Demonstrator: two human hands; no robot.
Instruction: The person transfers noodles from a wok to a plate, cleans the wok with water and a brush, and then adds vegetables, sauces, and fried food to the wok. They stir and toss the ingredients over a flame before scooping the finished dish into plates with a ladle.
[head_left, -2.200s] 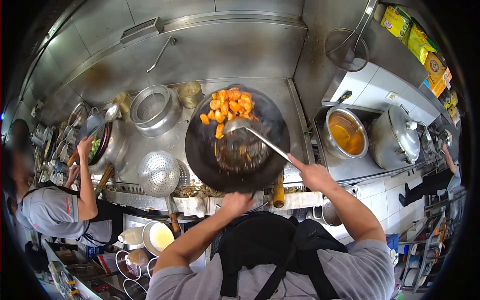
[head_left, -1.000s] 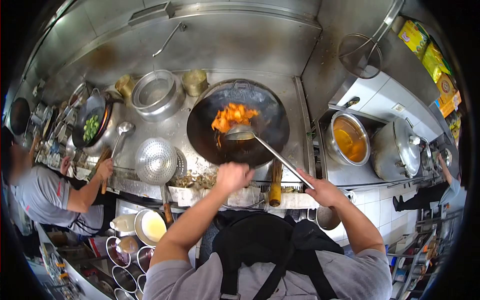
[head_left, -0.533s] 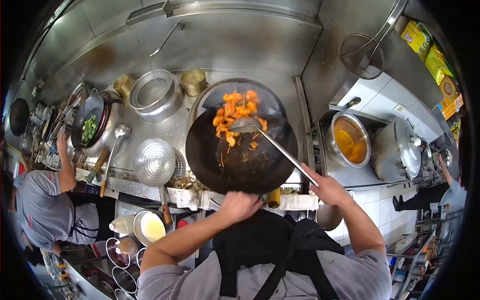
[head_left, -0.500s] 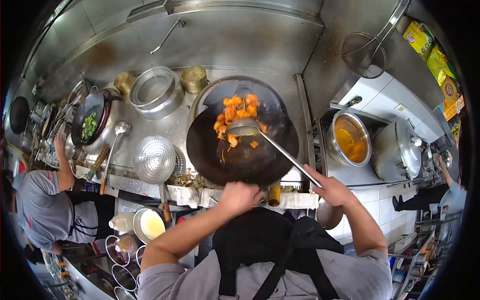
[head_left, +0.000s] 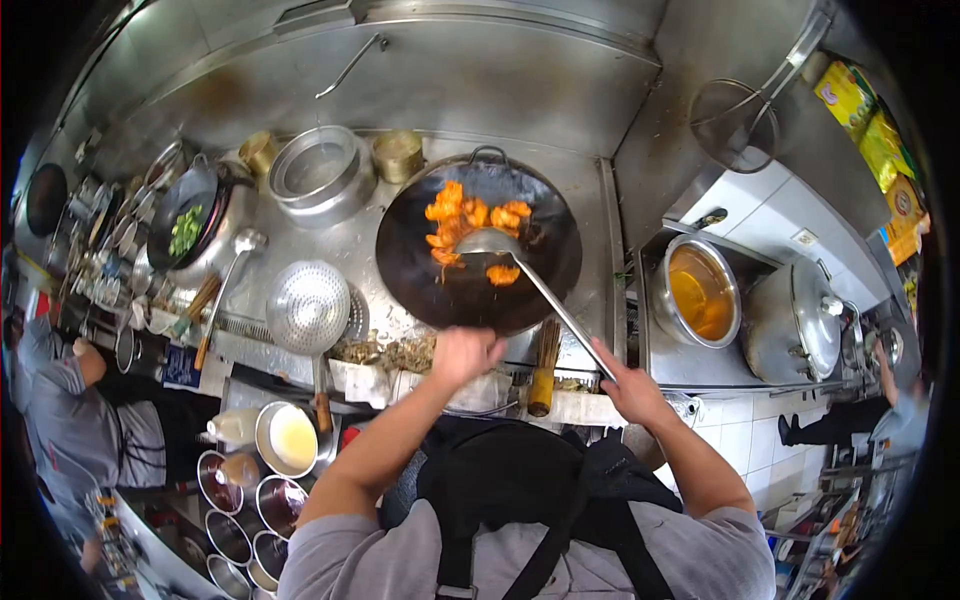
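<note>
A large black wok [head_left: 440, 290] sits on the steel range in front of me, with orange food pieces [head_left: 460, 220] heaped toward its far side. My left hand [head_left: 463, 354] grips the wok's near edge through a cloth. My right hand [head_left: 630, 392] holds the long handle of a steel ladle [head_left: 487, 243], whose bowl rests among the orange pieces.
A perforated strainer ladle [head_left: 308, 308] and a second wok with green vegetables [head_left: 186, 228] lie to the left, where a co-worker in grey [head_left: 70, 420] stands. A pot of orange liquid [head_left: 695, 292] and a lidded pot [head_left: 795, 320] stand right. Bowls [head_left: 285, 440] sit below the range.
The wok has gone back down and away from me after being tilted up. The orange pieces landed on its far side. The co-worker moved lower left, away from the second wok.
</note>
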